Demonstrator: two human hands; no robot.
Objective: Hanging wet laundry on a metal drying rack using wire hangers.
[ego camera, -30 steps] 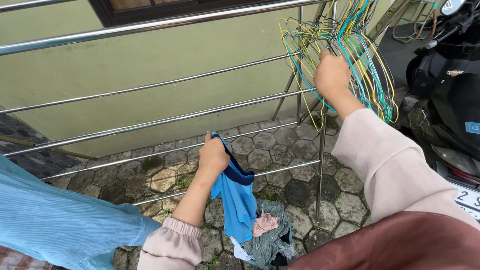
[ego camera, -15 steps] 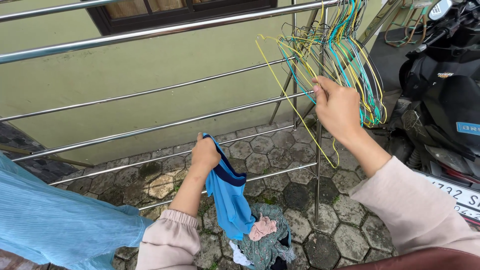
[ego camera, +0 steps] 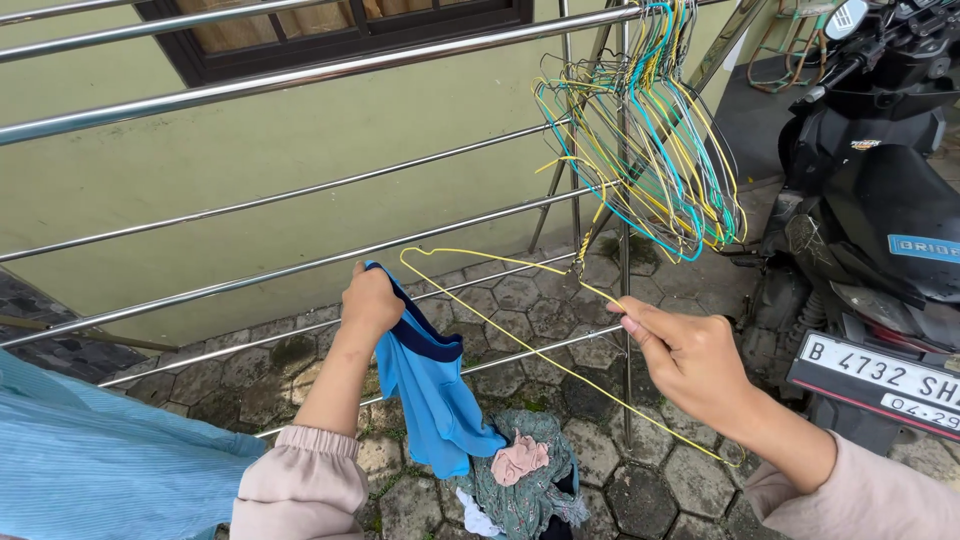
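While the left hand (ego camera: 370, 300) gripped the blue garment (ego camera: 430, 395) by its dark-banded edge, fingers closed over the cloth, the right hand (ego camera: 690, 360) pinched a yellow wire hanger (ego camera: 500, 330) between thumb and fingertips. The hanger lay nearly flat, its long axis running from lower right near the right wrist up and leftward, so that its far end stood just beside the garment and the left hand; the right hand alone held it. The garment hung down over a heap of clothes (ego camera: 525, 475) on the paved floor (ego camera: 300, 370), in front of the steel drying rack (ego camera: 300, 75). A second earlier the right hand had been up among the bunch of wire hangers (ego camera: 650, 150) on the rack's right end; now one hanger was free and lowered, and the left hand had shifted slightly left.
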